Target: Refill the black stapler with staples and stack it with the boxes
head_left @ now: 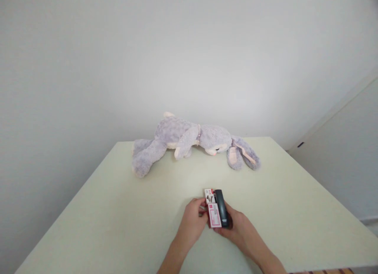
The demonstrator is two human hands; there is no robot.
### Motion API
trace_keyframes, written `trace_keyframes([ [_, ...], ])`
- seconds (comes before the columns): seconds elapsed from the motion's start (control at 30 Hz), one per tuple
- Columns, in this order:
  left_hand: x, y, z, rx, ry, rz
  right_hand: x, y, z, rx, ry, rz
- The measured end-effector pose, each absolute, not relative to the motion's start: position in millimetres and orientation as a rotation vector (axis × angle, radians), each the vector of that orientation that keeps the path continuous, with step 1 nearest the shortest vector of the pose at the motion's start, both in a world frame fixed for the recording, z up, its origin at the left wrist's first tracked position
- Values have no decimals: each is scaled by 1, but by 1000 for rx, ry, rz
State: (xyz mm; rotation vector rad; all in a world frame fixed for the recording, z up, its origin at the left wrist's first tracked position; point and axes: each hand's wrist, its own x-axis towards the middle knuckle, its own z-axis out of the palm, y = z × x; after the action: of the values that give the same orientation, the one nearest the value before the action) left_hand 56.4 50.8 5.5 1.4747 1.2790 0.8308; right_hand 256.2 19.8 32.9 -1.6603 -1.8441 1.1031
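Stapler [221,209]: its dark casing is looking like smooth plastic, a soft sheen showing along the top.
Nearer box [215,215]: its white, red-printed face is looking like thin card, flat and smooth.
Farther box [209,195]: its printed surface is also looking like smooth card.
Plush rabbit [177,131]: its body is showing fuzzy, matt pile cloth, mottled and soft-looking.
Neck string [199,135]: it is appearing beaded; the bead material is staying too small to tell.
Counter [132,226]: its top is looking smooth, giving off a faint satin sheen.
Wall [189,49]: it is appearing matt and even.
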Motion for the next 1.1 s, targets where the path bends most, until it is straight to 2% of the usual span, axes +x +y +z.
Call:
trace_keyframes([
  [0.3, 178, 76, -1, 1564, 1160, 768, 380, 41, 33, -1714, -1867, 1158],
  [0.4, 177, 76, -1, 1593, 1153, 762, 400, 38, 29, -1732, -1860, 1094],
  [0.53, 126, 59, 1, 1617, 1258, 804, 420, 8, 28, -1913, -1721, 776],
  [0.6, 88, 45, 5, 1643, 1339, 850, 409, -14, 30, -1953, -1493, 628],
  [0.67, 52, 31, 8, 1674, 1443, 897, 375, -33, 33, -1923, -1299, 627],
  [0.77, 11, 13, 4, 1750, 1569, 924, 296, -43, 33, -1719, -1570, 782],
  [0.87, -10, -2, -9, 2054, 1684, 821, 227, -30, 23, -1506, -1883, 796],
  [0.97, -17, -12, -21, 2384, 1759, 602, 194, -12, 10, -1493, -2100, 635],
  [1.1, -14, -14, -24, 2520, 1849, 441, 182, 2, 1, -1597, -2286, 440],
])
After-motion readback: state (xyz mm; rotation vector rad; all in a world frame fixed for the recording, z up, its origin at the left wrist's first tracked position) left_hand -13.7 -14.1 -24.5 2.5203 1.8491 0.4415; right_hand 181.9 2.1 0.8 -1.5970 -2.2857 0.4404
